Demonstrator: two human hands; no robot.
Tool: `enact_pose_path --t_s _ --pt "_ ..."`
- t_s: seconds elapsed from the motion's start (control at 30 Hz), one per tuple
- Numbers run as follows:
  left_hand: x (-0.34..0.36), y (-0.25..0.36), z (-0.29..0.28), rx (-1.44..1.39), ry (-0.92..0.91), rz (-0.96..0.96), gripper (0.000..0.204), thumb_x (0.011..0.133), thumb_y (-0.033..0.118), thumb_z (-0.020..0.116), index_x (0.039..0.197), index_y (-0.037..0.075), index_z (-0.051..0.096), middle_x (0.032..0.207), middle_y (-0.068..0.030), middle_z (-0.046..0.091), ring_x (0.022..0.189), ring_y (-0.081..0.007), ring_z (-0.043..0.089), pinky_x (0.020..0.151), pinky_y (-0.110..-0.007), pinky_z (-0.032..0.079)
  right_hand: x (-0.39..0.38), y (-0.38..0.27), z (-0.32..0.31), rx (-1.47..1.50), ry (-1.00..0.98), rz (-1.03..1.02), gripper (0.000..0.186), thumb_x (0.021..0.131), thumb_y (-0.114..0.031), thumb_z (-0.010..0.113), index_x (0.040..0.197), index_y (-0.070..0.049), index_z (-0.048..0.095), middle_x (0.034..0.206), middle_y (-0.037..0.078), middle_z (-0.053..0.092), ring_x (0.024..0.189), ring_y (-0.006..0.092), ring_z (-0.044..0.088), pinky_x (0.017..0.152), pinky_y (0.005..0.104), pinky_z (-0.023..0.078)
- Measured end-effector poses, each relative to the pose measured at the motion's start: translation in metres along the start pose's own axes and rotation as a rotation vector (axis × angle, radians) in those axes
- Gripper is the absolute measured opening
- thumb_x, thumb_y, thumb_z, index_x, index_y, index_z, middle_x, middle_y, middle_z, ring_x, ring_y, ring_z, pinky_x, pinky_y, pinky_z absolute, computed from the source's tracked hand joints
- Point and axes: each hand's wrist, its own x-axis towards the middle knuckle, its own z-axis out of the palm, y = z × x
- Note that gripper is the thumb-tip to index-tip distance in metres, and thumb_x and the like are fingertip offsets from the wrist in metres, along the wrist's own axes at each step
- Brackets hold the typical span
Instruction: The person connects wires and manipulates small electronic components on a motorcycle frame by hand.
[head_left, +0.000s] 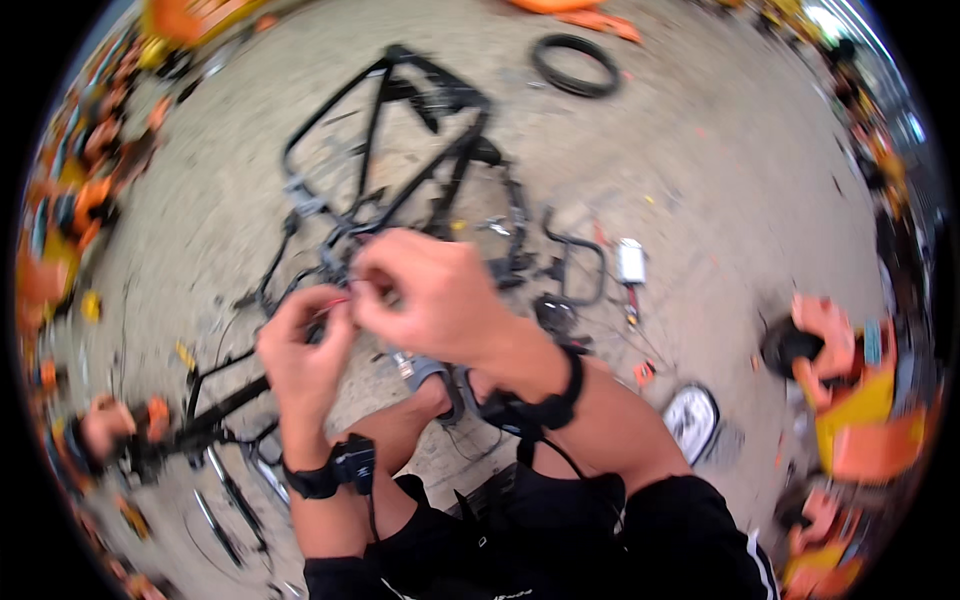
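Note:
My left hand (305, 345) and my right hand (430, 295) are raised close together, fingertips nearly meeting. Between them shows a thin red strand (338, 304), like a wire, with both hands pinching at it; blur hides its ends. Just beyond my fingers, a black tubular vehicle frame (400, 210) lies on the floor, its near parts partly covered by my hands. Black straps with small modules and cables circle both wrists.
A black tyre (575, 66) lies at the far side. To the right are a bent black tube (600, 270), a white rectangular part (630, 262) with wires and a clear-lensed headlamp (690, 422). People and orange-yellow parts line both sides. Shock-absorber-like rods (232, 500) lie lower left.

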Motion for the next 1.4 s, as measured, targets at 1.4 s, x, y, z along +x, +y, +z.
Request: enact_pose_path --t_s 1.4 --pt "-0.034 -0.050 -0.021 -0.379 0.024 -0.324 0.013 0.099 0.011 0.060 0.106 0.000 0.061 0.095 -0.0111 0.069 0.073 -0.0133 0.060 0.070 -0.026 0.051 -0.513 0.120 -0.121 -0.526 -0.502 1.482 0.028 0.086 -0.028 0.061 0.096 -0.006 0.075 0.098 0.019 0.072 0.095 0.0385 0.067 0.085 0.0489 0.054"
